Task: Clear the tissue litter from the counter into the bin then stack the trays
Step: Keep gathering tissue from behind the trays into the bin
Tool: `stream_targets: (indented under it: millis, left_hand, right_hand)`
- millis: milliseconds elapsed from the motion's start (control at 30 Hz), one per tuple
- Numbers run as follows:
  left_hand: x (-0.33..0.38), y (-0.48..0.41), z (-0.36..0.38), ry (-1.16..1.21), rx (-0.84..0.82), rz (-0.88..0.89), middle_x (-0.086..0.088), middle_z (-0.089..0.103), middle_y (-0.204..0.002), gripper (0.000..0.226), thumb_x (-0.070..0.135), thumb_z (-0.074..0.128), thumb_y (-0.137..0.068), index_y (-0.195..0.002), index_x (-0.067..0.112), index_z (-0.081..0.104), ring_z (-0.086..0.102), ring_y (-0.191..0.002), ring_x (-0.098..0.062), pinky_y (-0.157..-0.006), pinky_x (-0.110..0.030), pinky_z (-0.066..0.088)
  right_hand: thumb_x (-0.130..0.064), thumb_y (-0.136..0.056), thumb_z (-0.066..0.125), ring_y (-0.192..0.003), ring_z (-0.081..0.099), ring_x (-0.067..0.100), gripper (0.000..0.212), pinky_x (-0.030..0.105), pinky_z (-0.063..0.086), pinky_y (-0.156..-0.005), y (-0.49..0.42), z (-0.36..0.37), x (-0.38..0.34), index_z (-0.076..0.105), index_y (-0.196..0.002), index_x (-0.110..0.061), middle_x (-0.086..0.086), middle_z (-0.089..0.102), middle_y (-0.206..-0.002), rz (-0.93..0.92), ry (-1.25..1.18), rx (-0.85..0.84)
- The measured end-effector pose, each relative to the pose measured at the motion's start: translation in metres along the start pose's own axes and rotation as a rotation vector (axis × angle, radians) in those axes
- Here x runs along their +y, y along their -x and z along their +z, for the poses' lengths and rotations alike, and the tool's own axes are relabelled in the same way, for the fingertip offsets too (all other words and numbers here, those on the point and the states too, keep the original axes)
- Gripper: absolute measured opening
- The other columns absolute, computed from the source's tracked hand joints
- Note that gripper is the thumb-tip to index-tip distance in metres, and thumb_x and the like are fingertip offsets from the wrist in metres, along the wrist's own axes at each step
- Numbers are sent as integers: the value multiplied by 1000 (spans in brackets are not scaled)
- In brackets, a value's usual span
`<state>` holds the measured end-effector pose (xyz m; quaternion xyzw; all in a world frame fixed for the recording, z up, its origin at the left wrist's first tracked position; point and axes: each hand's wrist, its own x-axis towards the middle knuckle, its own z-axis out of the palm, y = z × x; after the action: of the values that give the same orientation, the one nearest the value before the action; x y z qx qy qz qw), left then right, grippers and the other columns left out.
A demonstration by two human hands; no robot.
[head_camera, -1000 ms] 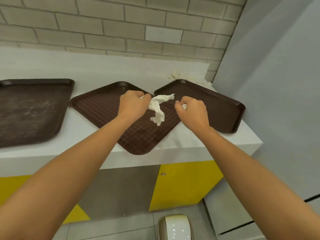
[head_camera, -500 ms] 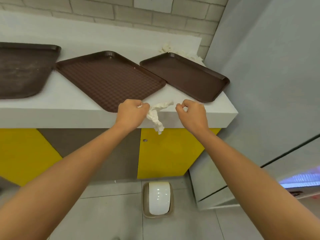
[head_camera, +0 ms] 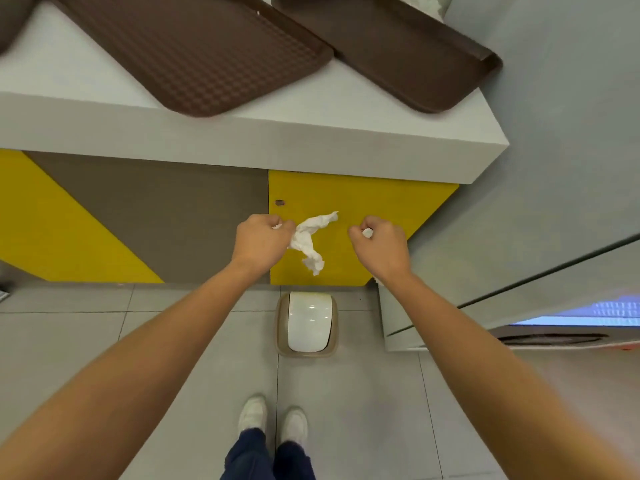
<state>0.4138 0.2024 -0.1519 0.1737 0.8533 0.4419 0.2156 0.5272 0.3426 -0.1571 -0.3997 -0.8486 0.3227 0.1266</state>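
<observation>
My left hand [head_camera: 261,242] is closed on a crumpled white tissue [head_camera: 309,239] that trails out to the right and down. My right hand [head_camera: 382,245] is a fist with a small white tissue scrap [head_camera: 367,232] showing between its fingers. Both hands hang in front of the yellow cabinet, below the counter edge and above the floor. The bin [head_camera: 306,323], beige with a white swing lid, stands on the floor just below and between them. Two brown trays [head_camera: 194,50] [head_camera: 408,46] lie side by side on the white counter [head_camera: 311,129]. More tissue litter [head_camera: 429,3] shows at the counter's far right corner.
A third brown tray's corner [head_camera: 14,19] shows at the far left. A grey wall [head_camera: 554,133] closes in on the right. My white shoes [head_camera: 273,419] stand on grey floor tiles just behind the bin.
Both hands have come down and back from over the trays to below the counter edge, carrying the tissue. The view has tilted down, so the bin and floor now show fully.
</observation>
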Motion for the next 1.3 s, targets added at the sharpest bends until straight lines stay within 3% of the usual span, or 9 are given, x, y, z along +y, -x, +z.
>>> stream_targets:
  millis: [433,467,500,533,567,900,1133,1200,1300]
  left_hand:
    - [-160,-38,93,50,-64,-340,-4,34,-52,38,19,51,-87,-51,10,44,33,-55,-20,-49,-28,27]
    - [-176,-42,102,74,-72,-373,-2,36,-49,37,19,50,-88,-59,18,28,34,-53,-20,-49,-27,28]
    - [-190,-45,109,86,-72,-384,2,37,-45,27,18,50,-89,-75,-3,57,34,-50,-18,-48,-26,29]
    - [-205,-47,117,88,-79,-411,3,37,-43,41,19,50,-89,-49,11,49,35,-49,-17,-47,-26,29]
    - [-221,-49,125,65,-91,-416,1,36,-45,42,20,50,-89,-48,13,43,35,-50,-17,-48,-27,29]
    - [-326,-51,177,54,-141,-488,-6,41,-60,26,23,50,-88,-68,7,53,38,-56,-18,-54,-27,33]
    - [-345,-53,192,119,-165,-488,-8,41,-62,30,25,51,-89,-71,2,57,36,-55,-16,-58,-29,34]
    - [-348,-53,196,136,-171,-491,-9,41,-63,31,25,52,-90,-72,0,58,36,-56,-16,-58,-29,34]
    - [-350,-52,202,140,-191,-495,-5,43,-60,32,25,52,-91,-72,0,57,38,-55,-14,-58,-28,35]
  right_hand:
    - [-12,-87,46,-53,26,14,36,29,20,-48,22,157,121,31,-54,-14,0,30,-54,382,-118,-209]
    - [-11,-87,46,-53,26,14,33,27,20,-47,24,173,134,33,-57,-11,1,32,-55,431,-151,-225]
    - [-11,-87,45,-55,27,15,28,27,20,-48,26,189,147,36,-60,-9,2,33,-57,472,-181,-233]
    - [-11,-86,45,-58,28,16,24,28,21,-50,29,205,159,39,-63,-7,4,34,-60,515,-206,-237]
    - [-11,-85,45,-60,29,17,21,29,23,-52,32,220,171,41,-65,-6,6,35,-63,557,-232,-238]
    - [-15,-89,42,-79,48,22,23,34,43,-73,32,337,256,50,-67,-15,3,49,-74,1032,-414,-198]
    - [-12,-97,39,-103,57,28,34,34,47,-91,19,371,263,49,-127,-2,10,58,-110,1305,-741,-49]
    - [-12,-98,37,-118,52,28,36,34,42,-100,13,375,265,45,-132,-3,8,53,-129,1355,-805,-8]
    - [-17,-99,40,-117,49,26,34,34,41,-98,7,373,265,47,-130,-7,4,53,-124,1399,-924,13]
